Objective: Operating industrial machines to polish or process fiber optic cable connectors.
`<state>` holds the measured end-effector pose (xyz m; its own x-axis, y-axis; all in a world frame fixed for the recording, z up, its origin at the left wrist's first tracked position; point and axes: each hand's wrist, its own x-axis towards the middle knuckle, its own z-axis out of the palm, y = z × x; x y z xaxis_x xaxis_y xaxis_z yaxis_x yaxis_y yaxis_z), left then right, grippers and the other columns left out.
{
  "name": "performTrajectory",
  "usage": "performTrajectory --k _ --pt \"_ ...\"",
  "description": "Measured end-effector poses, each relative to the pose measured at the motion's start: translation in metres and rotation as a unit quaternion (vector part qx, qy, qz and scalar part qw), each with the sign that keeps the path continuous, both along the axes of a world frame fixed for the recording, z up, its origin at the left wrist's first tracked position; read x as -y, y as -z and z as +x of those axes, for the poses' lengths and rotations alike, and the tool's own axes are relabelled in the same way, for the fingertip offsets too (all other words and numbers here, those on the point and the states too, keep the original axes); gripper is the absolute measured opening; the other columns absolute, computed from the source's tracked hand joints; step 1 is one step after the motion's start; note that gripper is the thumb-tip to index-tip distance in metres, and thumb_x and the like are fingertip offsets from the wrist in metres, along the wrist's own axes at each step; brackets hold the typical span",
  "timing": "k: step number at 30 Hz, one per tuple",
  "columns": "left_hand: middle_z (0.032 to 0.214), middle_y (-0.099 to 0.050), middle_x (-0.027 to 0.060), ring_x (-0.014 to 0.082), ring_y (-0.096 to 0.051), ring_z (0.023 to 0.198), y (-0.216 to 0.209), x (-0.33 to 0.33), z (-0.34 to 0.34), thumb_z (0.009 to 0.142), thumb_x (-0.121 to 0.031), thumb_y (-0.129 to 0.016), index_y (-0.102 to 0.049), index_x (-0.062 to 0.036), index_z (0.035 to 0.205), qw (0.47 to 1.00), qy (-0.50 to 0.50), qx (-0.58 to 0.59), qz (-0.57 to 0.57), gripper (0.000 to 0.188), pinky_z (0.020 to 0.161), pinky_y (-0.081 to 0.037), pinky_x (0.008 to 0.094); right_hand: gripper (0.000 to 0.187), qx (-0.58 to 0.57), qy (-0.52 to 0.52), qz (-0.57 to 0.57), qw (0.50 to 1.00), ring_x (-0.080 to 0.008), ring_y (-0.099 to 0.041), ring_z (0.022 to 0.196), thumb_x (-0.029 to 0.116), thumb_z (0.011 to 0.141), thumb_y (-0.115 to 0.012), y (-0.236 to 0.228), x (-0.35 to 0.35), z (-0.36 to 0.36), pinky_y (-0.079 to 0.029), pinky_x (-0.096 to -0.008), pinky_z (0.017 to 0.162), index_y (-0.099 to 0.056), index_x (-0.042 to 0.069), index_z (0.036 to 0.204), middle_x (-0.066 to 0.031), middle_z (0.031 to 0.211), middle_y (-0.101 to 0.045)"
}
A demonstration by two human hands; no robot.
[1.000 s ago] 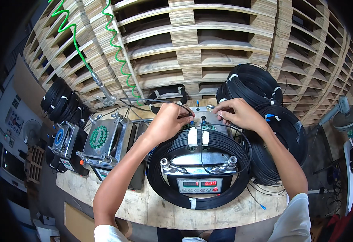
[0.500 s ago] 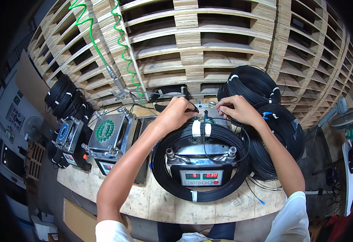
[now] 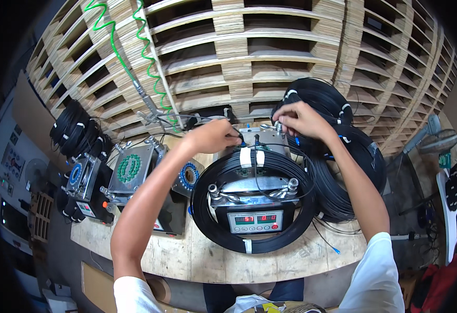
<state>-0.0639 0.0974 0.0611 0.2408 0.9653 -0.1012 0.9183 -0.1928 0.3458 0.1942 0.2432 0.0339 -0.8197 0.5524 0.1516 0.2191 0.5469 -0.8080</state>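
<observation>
While the big black cable coil [image 3: 254, 206] already lies flat around the grey test unit [image 3: 253, 201] on the wooden bench [image 3: 197, 261], bound with white tape at top and bottom, its loose ends are not yet settled: the left hand [image 3: 212, 136] pinches a thin black lead with a blue tip at the unit's far edge, fingers closed on it, and the right hand [image 3: 302, 120] grips another small connector end just beside it, fingers narrow. Hooking up looks part-way done (the unit's display is lit). I count one coil on the unit, two stacked black coils [image 3: 343, 156] to the right, a bundle of coils [image 3: 74, 130] far left, and two green coiled hoses [image 3: 129, 52].
</observation>
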Motion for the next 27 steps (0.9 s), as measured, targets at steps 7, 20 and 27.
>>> performTrajectory --k 7,20,27 --pt "0.095 -0.075 0.0173 0.0266 -0.072 0.085 -0.067 -0.02 0.025 0.099 -0.025 -0.055 -0.074 -0.0011 0.108 0.995 -0.06 0.072 0.026 0.032 0.081 -0.057 0.0391 0.034 0.167 0.021 0.064 0.984 -0.0129 -0.063 0.064 0.031 0.098 -0.063 0.001 -0.051 -0.012 -0.054 -0.0287 0.057 -0.07 0.006 0.118 -0.0064 0.084 -0.07" --pt "0.133 -0.065 0.0151 0.0284 -0.059 0.123 -0.001 -0.073 0.045 0.103 -0.042 -0.043 -0.063 -0.0104 0.135 0.986 -0.011 -0.058 -0.156 0.05 0.108 -0.042 0.0361 0.023 0.261 0.111 -0.168 0.944 -0.0284 -0.071 0.061 0.01 0.088 -0.054 0.03 -0.089 -0.053 -0.065 -0.0416 0.057 -0.06 -0.002 0.107 -0.0159 0.083 -0.067" --pt "0.124 -0.069 0.0142 0.0273 -0.062 0.116 0.006 -0.079 0.04 0.101 -0.032 -0.043 -0.068 -0.0085 0.128 0.983 -0.029 -0.002 -0.179 0.044 0.105 -0.043 0.0358 0.028 -0.052 0.117 -0.306 0.944 -0.023 -0.072 0.076 0.016 0.098 -0.061 0.06 -0.071 0.003 -0.064 -0.0359 0.067 -0.053 0.004 0.122 -0.0125 0.093 -0.065"
